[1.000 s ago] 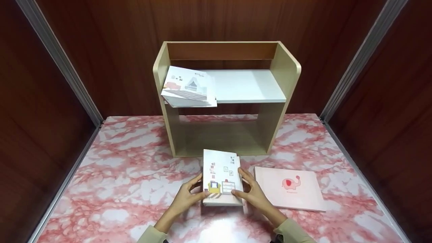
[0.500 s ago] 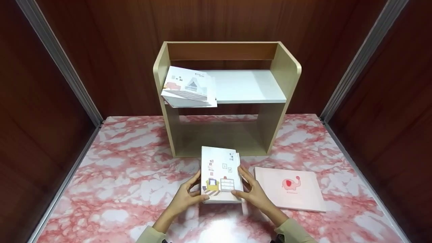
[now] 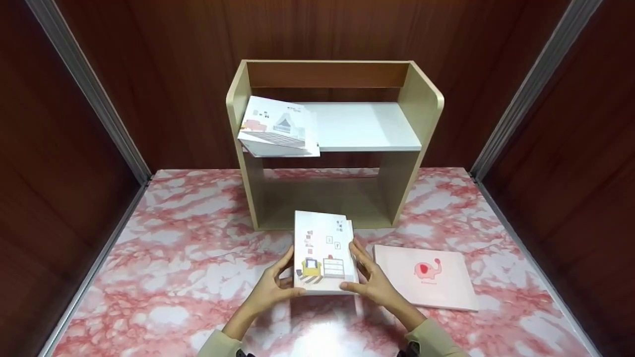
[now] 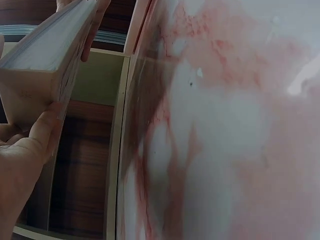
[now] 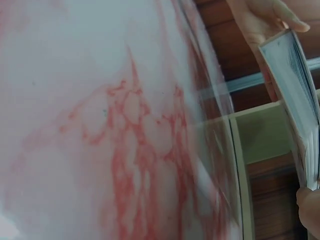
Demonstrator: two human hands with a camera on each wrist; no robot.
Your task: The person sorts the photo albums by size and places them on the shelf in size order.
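Observation:
Both hands hold a thick book up off the table in front of the shelf. Its white cover bears a yellow armchair and a chest of drawers. My left hand grips the left side, thumb at the lower corner. On the opposite edge, my right hand pinches it, thumb on the cover. In the left wrist view the book's spine lies against the left hand. Page edges show in the right wrist view, above the right hand. Some fingers are hidden behind the book.
A two-tier wooden bookshelf stands behind the hands. White books lie on its upper left, slightly overhanging the front. On the marbled table, a pink elephant book lies to the right. Dark wood panels enclose the table.
The book in both hands has risen slightly and moved a little away and left. The left thumb has slid toward the book's lower edge. Shelf and pink book have not moved.

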